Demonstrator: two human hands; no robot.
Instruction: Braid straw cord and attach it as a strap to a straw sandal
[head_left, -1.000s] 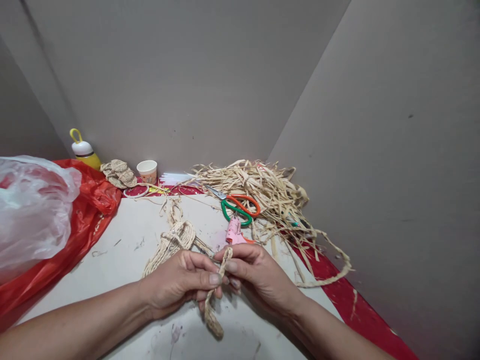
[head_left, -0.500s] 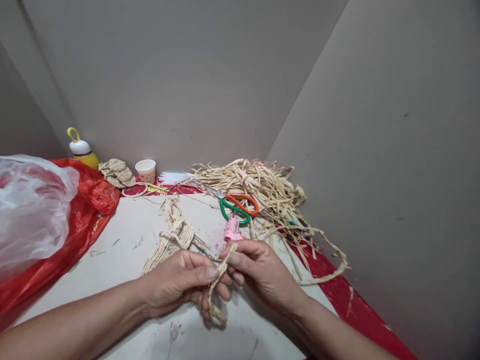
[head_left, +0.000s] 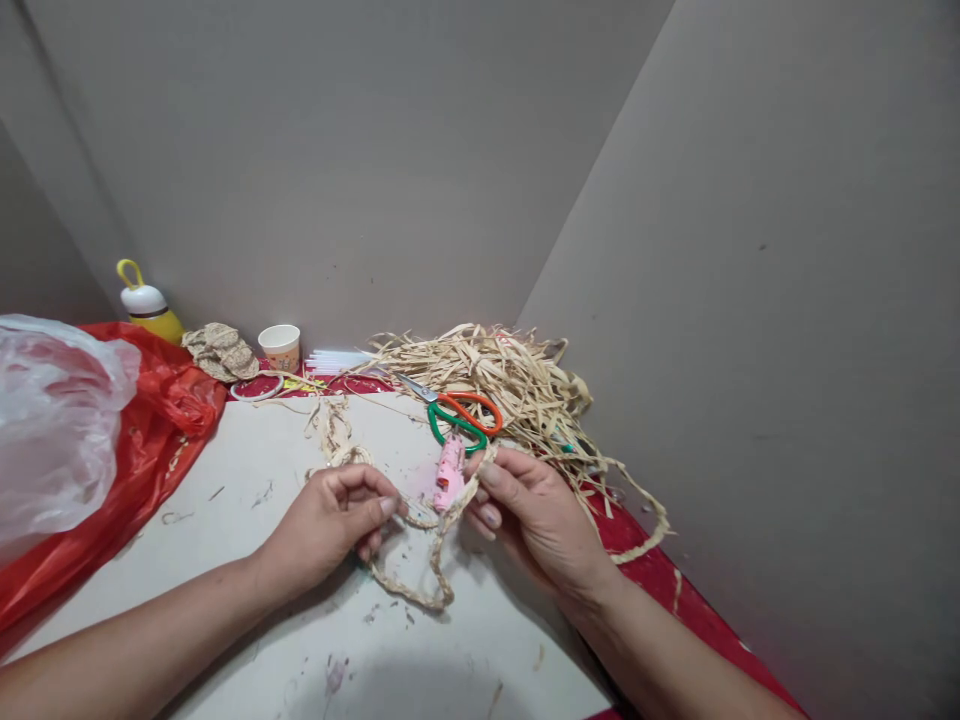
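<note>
My left hand (head_left: 330,520) is closed in a pinch on one end of a braided straw cord (head_left: 420,590), near the coiled woven straw piece (head_left: 334,440) on the white board. The cord sags in a loop down to the board and rises to my right hand (head_left: 525,510), which pinches its other end between thumb and fingers. A pink glue gun (head_left: 448,475) lies just behind the cord, between the two hands.
Orange and green scissors (head_left: 457,415) lie on a heap of loose straw strips (head_left: 517,385) at the back right. A paper cup (head_left: 280,347), a yellow bottle (head_left: 146,305), a woven bundle (head_left: 217,350) and red and clear plastic bags (head_left: 90,430) sit left. Grey walls enclose the board (head_left: 247,480).
My hands have moved apart and away from me. The cord, held upright between them before, now hangs open in a loop resting on the board.
</note>
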